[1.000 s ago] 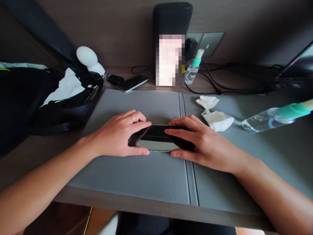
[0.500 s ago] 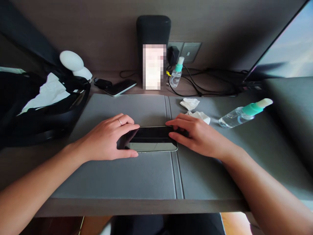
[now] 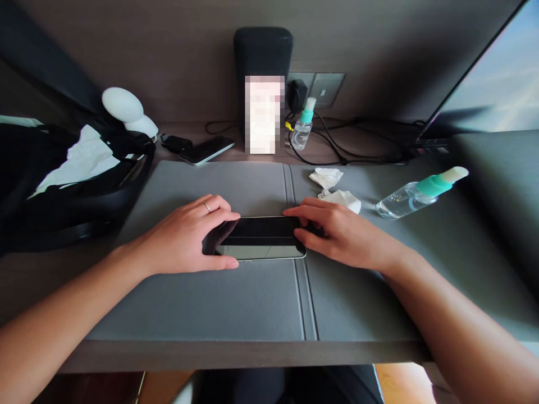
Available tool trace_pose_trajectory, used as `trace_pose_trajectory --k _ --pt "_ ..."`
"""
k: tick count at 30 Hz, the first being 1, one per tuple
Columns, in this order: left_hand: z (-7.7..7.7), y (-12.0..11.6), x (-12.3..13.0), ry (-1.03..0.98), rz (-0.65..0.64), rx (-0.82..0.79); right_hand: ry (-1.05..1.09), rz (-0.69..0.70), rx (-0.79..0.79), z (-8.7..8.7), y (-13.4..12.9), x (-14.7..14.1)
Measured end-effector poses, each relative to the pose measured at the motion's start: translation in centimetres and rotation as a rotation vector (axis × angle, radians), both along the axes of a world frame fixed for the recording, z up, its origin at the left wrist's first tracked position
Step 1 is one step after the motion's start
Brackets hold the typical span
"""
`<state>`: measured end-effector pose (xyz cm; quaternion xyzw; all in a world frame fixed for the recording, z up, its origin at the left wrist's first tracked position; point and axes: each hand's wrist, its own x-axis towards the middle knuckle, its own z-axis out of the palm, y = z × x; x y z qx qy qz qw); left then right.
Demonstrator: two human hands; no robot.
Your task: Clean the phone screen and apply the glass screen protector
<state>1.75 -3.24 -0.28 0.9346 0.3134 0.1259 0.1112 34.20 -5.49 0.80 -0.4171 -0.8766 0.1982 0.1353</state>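
A dark smartphone (image 3: 261, 231) lies sideways, screen up, on the grey desk mat (image 3: 202, 308). My left hand (image 3: 197, 235) grips its left end, fingers along the far edge and thumb along the near edge; a thin ring is on one finger. At the other end, my right hand (image 3: 332, 230) holds the phone with the index finger at the far edge and the thumb by the right end of the screen. The remaining right fingers are partly hidden beneath that hand. Just behind it lie crumpled white tissues (image 3: 326, 178).
One clear spray bottle (image 3: 400, 199) lies tilted at right; another spray bottle (image 3: 302, 132) stands by black cables (image 3: 337, 148). Behind are a second phone (image 3: 208, 148), a blurred-out bright panel on a dark upright device (image 3: 263, 50), and a white rounded device (image 3: 124, 105). A black bag (image 3: 84, 207) sits left.
My right thumb has slid slightly to the right along the phone, and its index finger reaches a little farther left. The left hand and the phone stay almost in place.
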Motion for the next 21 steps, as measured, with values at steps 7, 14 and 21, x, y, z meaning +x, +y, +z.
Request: trace_pose_trajectory --k 7,14,21 --pt "0.2 -0.1 -0.1 0.023 -0.015 -0.028 0.023 -0.028 -0.01 0.0 0.1 -0.2" --pt "0.3 -0.2 0.3 -0.002 0.002 -0.04 -0.052 -0.059 -0.012 0.8 -0.4 -0.5" --pt "0.4 -0.2 0.5 -0.053 -0.001 -0.074 -0.107 -0.053 -0.03 1.2 -1.0 -0.5"
